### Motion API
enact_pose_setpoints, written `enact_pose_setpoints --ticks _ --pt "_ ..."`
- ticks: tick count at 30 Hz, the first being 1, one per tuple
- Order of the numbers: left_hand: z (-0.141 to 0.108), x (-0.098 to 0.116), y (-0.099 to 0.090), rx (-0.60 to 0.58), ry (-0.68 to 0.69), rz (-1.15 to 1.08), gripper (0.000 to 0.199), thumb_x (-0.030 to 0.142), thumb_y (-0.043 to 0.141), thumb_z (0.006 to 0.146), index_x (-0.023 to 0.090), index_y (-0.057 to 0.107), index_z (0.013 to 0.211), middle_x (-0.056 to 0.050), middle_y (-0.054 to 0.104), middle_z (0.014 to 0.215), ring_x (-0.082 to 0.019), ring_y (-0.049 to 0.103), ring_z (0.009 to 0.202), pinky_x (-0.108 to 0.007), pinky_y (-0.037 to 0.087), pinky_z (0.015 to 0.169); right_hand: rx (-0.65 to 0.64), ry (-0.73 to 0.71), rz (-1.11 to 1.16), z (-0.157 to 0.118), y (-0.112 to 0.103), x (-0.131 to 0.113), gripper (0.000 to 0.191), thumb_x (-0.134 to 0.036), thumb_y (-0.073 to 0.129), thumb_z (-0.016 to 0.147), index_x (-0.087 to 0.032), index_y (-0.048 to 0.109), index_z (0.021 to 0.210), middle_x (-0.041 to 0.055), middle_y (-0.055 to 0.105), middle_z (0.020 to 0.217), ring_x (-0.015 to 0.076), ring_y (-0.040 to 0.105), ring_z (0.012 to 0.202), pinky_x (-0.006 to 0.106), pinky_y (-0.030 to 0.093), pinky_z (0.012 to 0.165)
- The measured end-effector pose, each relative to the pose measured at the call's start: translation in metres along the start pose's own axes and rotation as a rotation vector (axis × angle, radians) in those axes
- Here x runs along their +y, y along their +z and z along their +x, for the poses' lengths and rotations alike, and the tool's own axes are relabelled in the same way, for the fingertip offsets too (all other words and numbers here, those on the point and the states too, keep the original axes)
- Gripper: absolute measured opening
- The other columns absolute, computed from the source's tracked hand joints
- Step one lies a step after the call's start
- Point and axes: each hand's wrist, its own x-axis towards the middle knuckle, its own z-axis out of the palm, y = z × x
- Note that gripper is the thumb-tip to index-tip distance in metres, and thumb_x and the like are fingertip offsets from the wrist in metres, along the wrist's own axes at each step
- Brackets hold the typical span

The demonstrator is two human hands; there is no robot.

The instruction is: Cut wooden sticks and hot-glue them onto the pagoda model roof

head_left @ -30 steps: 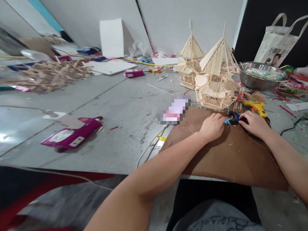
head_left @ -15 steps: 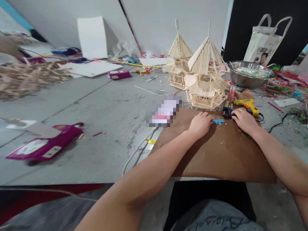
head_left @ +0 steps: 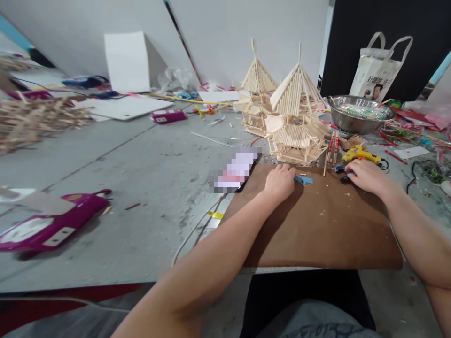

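My left hand [head_left: 281,183] rests on the brown board [head_left: 317,234], fingers curled and closed at the end of a small flat light-blue piece [head_left: 304,180]. Its fingertips are partly hidden. To the right, my right hand [head_left: 366,176] is closed around a dark-blue tool [head_left: 343,172] that looks like small pliers, mostly covered by the fingers. A thin wooden stick [head_left: 324,166] lies between the hands at the board's far edge. Small wood crumbs are scattered on the board. Just behind the hands stands a pavilion model [head_left: 296,136] built of wooden sticks.
A yellow glue gun [head_left: 362,154] lies beyond my right hand, near a metal bowl [head_left: 362,123]. A blurred phone [head_left: 236,171] with a cable lies left of the board. Farther left are a purple power strip [head_left: 56,225] and a pile of sticks [head_left: 38,117].
My hands have moved farther apart, the left one going left with the light-blue piece. The tool has shifted away from the wooden stick. The view has turned slightly.
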Motion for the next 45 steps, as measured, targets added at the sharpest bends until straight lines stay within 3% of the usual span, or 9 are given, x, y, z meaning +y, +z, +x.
enact_pose_setpoints --ticks 8,18,21,26,29,33,38,41,45 --pt "-0.003 0.004 0.001 0.04 0.004 0.042 0.025 0.014 0.038 0.082 0.013 0.061 0.092 -0.012 0.061 0.096 -0.026 0.055 0.095 -0.037 0.046 0.075 0.084 -0.346 -0.295 0.038 0.002 -0.062 0.03 -0.01 0.038 0.087 -0.014 0.064 0.102 0.0119 0.065 0.106 0.0225 0.06 0.091 0.033 0.034 0.069" --pt "-0.003 0.005 0.007 0.099 0.0 0.008 0.022 0.025 0.042 0.084 0.015 0.062 0.09 -0.011 0.062 0.094 -0.026 0.055 0.094 -0.037 0.045 0.075 0.083 -0.525 -0.378 0.047 0.001 -0.056 0.025 -0.009 0.04 0.086 -0.011 0.065 0.084 0.0119 0.068 0.084 0.0187 0.062 0.076 0.032 0.029 0.066" --pt "-0.003 0.006 0.004 0.166 0.036 -0.065 0.026 0.028 0.04 0.087 0.015 0.062 0.087 -0.011 0.062 0.094 -0.026 0.055 0.093 -0.038 0.044 0.077 0.229 -0.601 -0.357 0.04 -0.003 -0.055 0.026 -0.011 0.037 0.088 -0.014 0.063 0.085 0.0074 0.067 0.081 0.0153 0.059 0.068 0.031 0.028 0.062" --pt "-0.003 0.01 -0.004 0.272 0.093 -0.442 0.031 0.029 0.036 0.089 0.015 0.063 0.084 -0.01 0.063 0.089 -0.02 0.056 0.087 -0.033 0.041 0.082 0.696 -0.697 -0.176 0.015 -0.009 -0.068 0.022 -0.017 0.038 0.09 -0.016 0.061 0.091 0.0051 0.067 0.09 0.0098 0.054 0.063 0.027 0.032 0.061" --pt "-0.004 0.016 -0.009 0.114 -0.031 -0.901 0.041 0.042 0.034 0.088 0.014 0.061 0.076 -0.006 0.061 0.073 -0.016 0.056 0.07 -0.029 0.042 0.068 0.836 -0.772 -0.066 0.001 -0.008 -0.081 0.019 -0.016 0.042 0.089 -0.017 0.061 0.091 0.0029 0.067 0.085 0.0101 0.054 0.066 0.025 0.035 0.063" --pt "-0.007 0.022 -0.011 -0.31 -0.15 -1.498 0.048 0.059 0.047 0.076 0.012 0.059 0.072 -0.001 0.055 0.059 -0.011 0.049 0.053 -0.023 0.037 0.051 0.749 -0.841 -0.034 -0.007 0.004 -0.098 0.026 -0.015 0.037 0.09 -0.019 0.063 0.095 0.0017 0.068 0.085 0.0116 0.056 0.072 0.025 0.04 0.07" --pt "-0.009 0.021 -0.007 -0.418 -0.165 -1.622 0.043 0.051 0.071 0.056 0.013 0.051 0.059 0.004 0.048 0.052 -0.006 0.043 0.048 -0.019 0.032 0.046 0.693 -0.93 0.118 -0.009 0.014 -0.109 0.023 -0.016 0.041 0.087 -0.018 0.063 0.096 0.0048 0.067 0.088 0.0128 0.056 0.076 0.028 0.043 0.074" --pt "-0.009 0.021 -0.008 -0.315 -0.144 -1.642 0.044 0.054 0.068 0.059 0.014 0.052 0.063 0.006 0.046 0.05 -0.005 0.04 0.045 -0.018 0.032 0.043 0.802 -0.85 0.342 -0.01 0.012 -0.107 0.019 -0.016 0.046 0.083 -0.016 0.06 0.096 0.0065 0.064 0.087 0.0139 0.056 0.081 0.028 0.045 0.077" --pt "-0.011 0.027 -0.014 -0.177 -0.125 -1.559 0.042 0.055 0.062 0.065 0.015 0.052 0.064 0.005 0.048 0.05 -0.005 0.04 0.039 -0.018 0.034 0.039 0.781 -0.358 0.751 -0.005 0.014 -0.095 0.013 -0.022 0.05 0.081 -0.018 0.055 0.092 0.0055 0.059 0.085 0.0138 0.055 0.076 0.028 0.047 0.069"
